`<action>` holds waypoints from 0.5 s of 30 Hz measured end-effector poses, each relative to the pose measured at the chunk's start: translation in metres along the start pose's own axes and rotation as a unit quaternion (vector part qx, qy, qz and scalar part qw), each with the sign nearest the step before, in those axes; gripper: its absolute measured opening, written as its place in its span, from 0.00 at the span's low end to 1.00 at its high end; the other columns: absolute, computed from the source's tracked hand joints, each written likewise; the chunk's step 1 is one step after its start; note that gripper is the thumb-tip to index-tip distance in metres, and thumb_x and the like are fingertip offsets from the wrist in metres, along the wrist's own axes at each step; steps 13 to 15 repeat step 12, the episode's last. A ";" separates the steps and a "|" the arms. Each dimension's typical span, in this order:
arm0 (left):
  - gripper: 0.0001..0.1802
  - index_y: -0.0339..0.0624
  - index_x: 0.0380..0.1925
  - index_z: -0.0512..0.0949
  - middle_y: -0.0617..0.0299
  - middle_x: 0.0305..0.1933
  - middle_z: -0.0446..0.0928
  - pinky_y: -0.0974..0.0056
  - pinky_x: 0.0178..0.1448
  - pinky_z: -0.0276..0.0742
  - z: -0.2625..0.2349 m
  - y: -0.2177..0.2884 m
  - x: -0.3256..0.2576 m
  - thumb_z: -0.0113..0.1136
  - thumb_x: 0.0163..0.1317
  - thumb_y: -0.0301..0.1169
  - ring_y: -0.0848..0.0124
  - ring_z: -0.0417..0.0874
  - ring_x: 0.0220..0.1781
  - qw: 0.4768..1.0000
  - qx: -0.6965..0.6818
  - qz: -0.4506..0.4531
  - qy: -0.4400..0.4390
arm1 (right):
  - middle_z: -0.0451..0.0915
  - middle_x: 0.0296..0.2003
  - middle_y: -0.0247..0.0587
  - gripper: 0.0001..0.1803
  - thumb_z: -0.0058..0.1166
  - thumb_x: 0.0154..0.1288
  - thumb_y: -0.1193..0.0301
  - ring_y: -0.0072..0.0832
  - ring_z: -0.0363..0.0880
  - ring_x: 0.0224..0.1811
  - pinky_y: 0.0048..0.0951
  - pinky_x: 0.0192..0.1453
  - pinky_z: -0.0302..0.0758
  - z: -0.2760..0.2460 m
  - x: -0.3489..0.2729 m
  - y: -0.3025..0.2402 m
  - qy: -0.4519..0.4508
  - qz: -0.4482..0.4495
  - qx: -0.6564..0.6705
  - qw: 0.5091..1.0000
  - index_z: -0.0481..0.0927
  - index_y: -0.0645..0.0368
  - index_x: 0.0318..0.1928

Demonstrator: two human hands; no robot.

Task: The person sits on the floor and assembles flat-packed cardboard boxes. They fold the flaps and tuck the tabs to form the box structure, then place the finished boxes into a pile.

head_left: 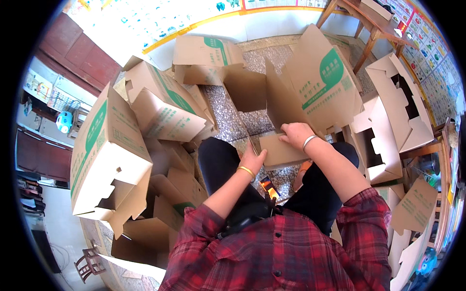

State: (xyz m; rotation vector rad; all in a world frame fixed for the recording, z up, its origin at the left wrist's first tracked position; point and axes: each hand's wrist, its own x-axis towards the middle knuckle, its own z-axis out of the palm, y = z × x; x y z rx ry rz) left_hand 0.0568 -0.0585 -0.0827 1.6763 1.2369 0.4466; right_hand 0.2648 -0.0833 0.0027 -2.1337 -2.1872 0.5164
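An unfolded brown cardboard box stands upright between my knees, its flaps raised and a green print on the right one. Through its open middle the speckled floor shows. My left hand, with a yellow bangle, pinches the edge of its left panel. My right hand, with a silver bangle, has its fingers bent over the upper edge of the near flap. The thumb side of the right hand is partly hidden.
Several opened cartons are heaped at my left, and a smaller carton lies behind. More white-sided cartons stand at right. A phone with a lit screen lies low between my legs. A wooden table is at the far right.
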 end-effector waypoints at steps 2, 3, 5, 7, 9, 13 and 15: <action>0.44 0.27 0.64 0.49 0.35 0.60 0.64 0.60 0.64 0.63 0.002 -0.003 0.000 0.57 0.56 0.42 0.50 0.67 0.63 0.999 -0.033 0.000 -0.011 | 0.81 0.35 0.49 0.17 0.53 0.58 0.58 0.44 0.79 0.41 0.42 0.46 0.74 0.003 0.001 -0.001 0.012 0.000 -0.003 1.000 0.77 0.60 0.39; 0.45 0.27 0.64 0.47 0.35 0.62 0.62 0.61 0.65 0.62 0.004 -0.005 0.000 0.57 0.56 0.42 0.50 0.66 0.64 0.999 -0.032 -0.008 -0.008 | 0.81 0.34 0.49 0.17 0.54 0.58 0.58 0.44 0.79 0.40 0.42 0.46 0.75 0.004 0.001 -0.003 0.020 -0.003 -0.004 1.000 0.76 0.60 0.38; 0.46 0.26 0.65 0.44 0.34 0.64 0.59 0.62 0.67 0.59 0.007 -0.005 -0.002 0.56 0.56 0.42 0.51 0.63 0.66 0.999 -0.027 -0.020 -0.004 | 0.80 0.38 0.50 0.17 0.53 0.59 0.60 0.43 0.79 0.42 0.41 0.47 0.75 0.006 -0.003 -0.002 0.039 -0.008 0.020 0.999 0.76 0.60 0.42; 0.48 0.25 0.65 0.42 0.34 0.65 0.57 0.62 0.68 0.57 0.008 -0.002 0.001 0.56 0.57 0.42 0.51 0.61 0.67 0.999 -0.023 -0.010 -0.020 | 0.79 0.40 0.50 0.18 0.53 0.58 0.61 0.43 0.78 0.44 0.40 0.49 0.74 0.012 -0.010 0.007 0.092 -0.024 0.059 0.994 0.76 0.60 0.44; 0.48 0.24 0.65 0.41 0.33 0.65 0.56 0.63 0.69 0.56 0.006 -0.007 0.002 0.56 0.57 0.43 0.51 0.60 0.68 0.999 -0.023 -0.004 -0.028 | 0.77 0.43 0.50 0.20 0.54 0.58 0.62 0.41 0.77 0.47 0.38 0.51 0.73 0.001 -0.018 0.005 0.086 -0.027 0.149 0.985 0.76 0.59 0.48; 0.49 0.24 0.65 0.40 0.33 0.66 0.55 0.63 0.69 0.55 0.007 -0.022 0.007 0.55 0.57 0.44 0.49 0.58 0.69 0.998 -0.047 0.001 -0.042 | 0.77 0.44 0.50 0.23 0.58 0.55 0.63 0.39 0.76 0.49 0.34 0.55 0.72 -0.033 -0.040 -0.006 0.114 -0.034 0.297 0.948 0.74 0.56 0.52; 0.49 0.24 0.65 0.40 0.33 0.66 0.55 0.63 0.69 0.55 0.007 -0.022 0.007 0.55 0.57 0.44 0.49 0.58 0.69 0.998 -0.047 0.001 -0.042 | 0.77 0.44 0.50 0.23 0.58 0.55 0.63 0.39 0.76 0.49 0.34 0.55 0.72 -0.033 -0.040 -0.006 0.114 -0.034 0.297 0.948 0.74 0.56 0.52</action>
